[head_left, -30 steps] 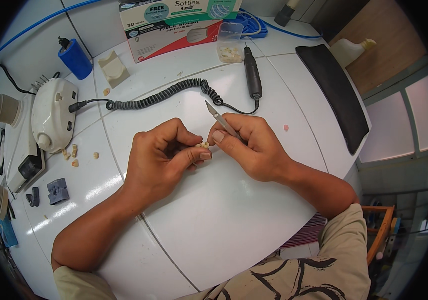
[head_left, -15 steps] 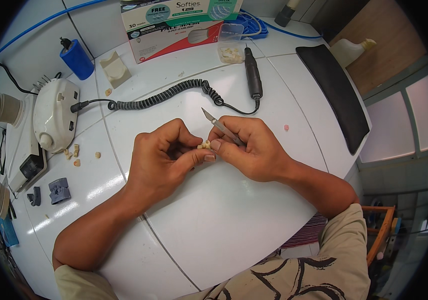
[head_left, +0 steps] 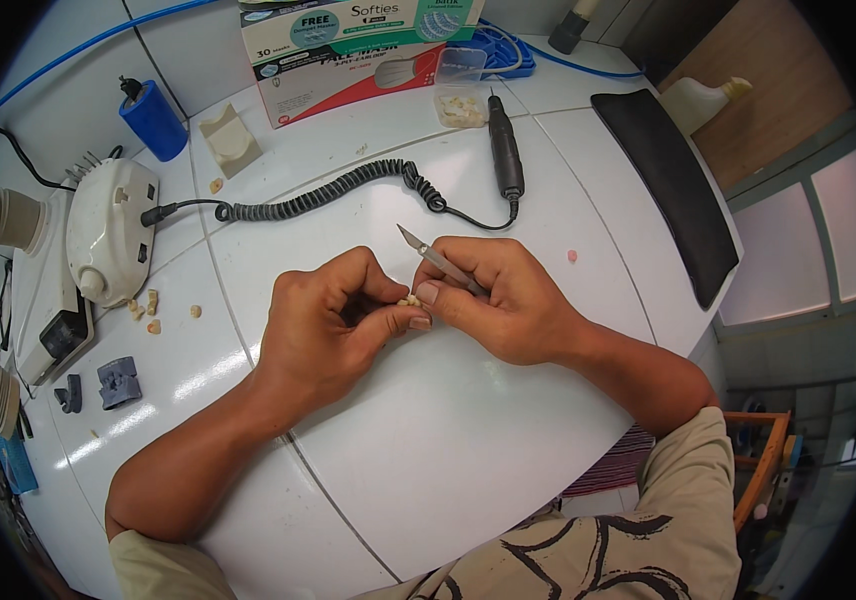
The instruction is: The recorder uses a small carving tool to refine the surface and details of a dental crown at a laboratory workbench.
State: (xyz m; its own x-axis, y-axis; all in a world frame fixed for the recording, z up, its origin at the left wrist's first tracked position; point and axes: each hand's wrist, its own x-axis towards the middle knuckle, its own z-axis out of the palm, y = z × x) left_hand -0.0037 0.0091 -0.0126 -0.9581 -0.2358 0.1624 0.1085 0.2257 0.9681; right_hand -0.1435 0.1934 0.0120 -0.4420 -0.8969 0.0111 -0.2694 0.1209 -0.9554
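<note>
Left hand (head_left: pixel 333 325) fingertips pinch a small cream tooth piece (head_left: pixel 411 300) at mid-table; right hand (head_left: pixel 503 300) grips a scalpel (head_left: pixel 428 252). Trimming looks underway (several more pieces (head_left: pixel 153 310) wait far left beside the white motor unit (head_left: pixel 108 240)).

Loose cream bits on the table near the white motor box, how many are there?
4: three loose cream bits clustered by the white motor box, and one farther back beside the cream block. More may be hidden.
</note>
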